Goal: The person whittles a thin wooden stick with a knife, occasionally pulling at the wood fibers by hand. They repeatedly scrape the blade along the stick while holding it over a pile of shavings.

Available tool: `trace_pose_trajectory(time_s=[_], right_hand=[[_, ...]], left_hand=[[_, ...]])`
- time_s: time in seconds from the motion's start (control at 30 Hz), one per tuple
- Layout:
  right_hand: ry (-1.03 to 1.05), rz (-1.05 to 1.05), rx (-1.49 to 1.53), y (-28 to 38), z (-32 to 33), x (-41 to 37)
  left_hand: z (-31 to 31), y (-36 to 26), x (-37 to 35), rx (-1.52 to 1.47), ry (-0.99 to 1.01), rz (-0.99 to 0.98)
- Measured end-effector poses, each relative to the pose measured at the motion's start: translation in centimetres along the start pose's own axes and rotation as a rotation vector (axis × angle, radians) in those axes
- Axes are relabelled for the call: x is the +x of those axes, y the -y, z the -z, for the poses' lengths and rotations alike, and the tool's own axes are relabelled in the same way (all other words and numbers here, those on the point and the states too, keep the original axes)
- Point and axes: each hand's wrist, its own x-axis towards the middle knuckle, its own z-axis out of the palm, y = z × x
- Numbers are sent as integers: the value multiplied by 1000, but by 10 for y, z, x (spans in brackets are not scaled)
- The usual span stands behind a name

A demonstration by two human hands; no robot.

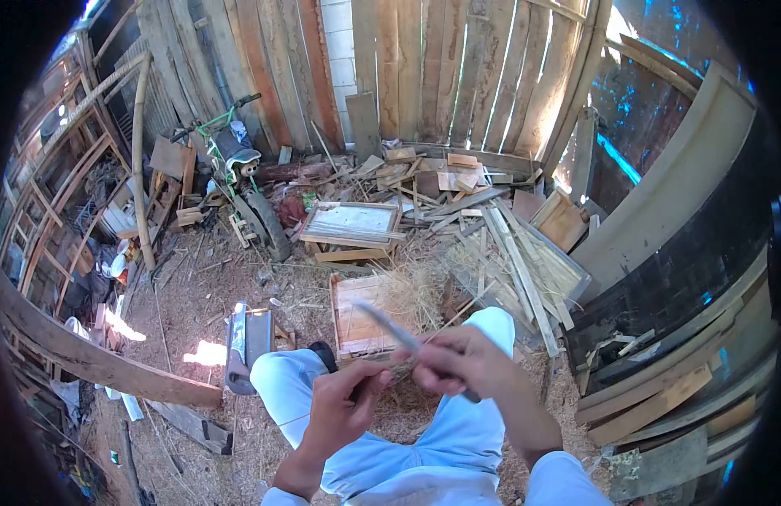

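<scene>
My right hand (pixel 459 363) is closed round the handle of a knife (pixel 383 323), whose blade points up and to the left, away from me. Close beside it on the left, my left hand (pixel 348 405) has its fingers curled and pressed together near the right fingertips. Whatever lies between the fingers is too small to make out. Both hands are above my lap, over light blue trousers (pixel 407 464). Beyond the knife, a shallow wooden tray (pixel 356 308) lies on the ground with straw-like shavings at its right side.
A small green bike (pixel 238 169) stands at the back left. Scrap wood (pixel 441 181) is piled along the plank wall. A framed panel (pixel 352 221) lies in front of it. A dark grey object (pixel 254 337) is left of my knee. Boards (pixel 660 396) are stacked at the right.
</scene>
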Motion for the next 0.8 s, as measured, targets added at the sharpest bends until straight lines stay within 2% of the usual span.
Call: trace_pose_trajectory(time_s=[0.03, 0.1, 0.23, 0.3, 0.33, 0.43, 0.47, 0.5, 0.57, 0.63, 0.7, 0.77, 0.8], right_hand=[[-58, 5, 25, 4, 3, -3], [-20, 35, 13, 3, 12, -4], [-101, 81, -78, 18, 20, -16], [-249, 218, 57, 23, 35, -20], [-303, 197, -16, 25, 33, -18], [-234, 191, 14, 15, 25, -14], [-114, 160, -27, 11, 20, -12], [-110, 159, -29, 6, 13, -8], [34, 37, -18, -2, 1, -4], [0, 8, 50, 9, 15, -9], [-255, 228, 62, 20, 33, -14], [-259, 249, 111, 20, 37, -16], [-160, 207, 88, 17, 34, -15]], left_hand=[[1, 0, -2, 14, -7, -40], [5, -2, -3, 26, 20, -6], [8, -4, -5, 10, 39, 4], [14, -5, -8, 38, 76, 61], [16, -5, -9, 68, 110, 116], [9, 1, -9, 17, 15, 55], [7, 0, -8, 15, 14, 54], [6, -2, -7, 22, 25, 48], [6, -3, -5, 34, 38, 39], [9, -2, -5, 46, 9, -4], [15, 1, -9, 50, 28, 15], [17, 3, -10, 44, 47, 26], [16, 2, -9, 48, 37, 30]])
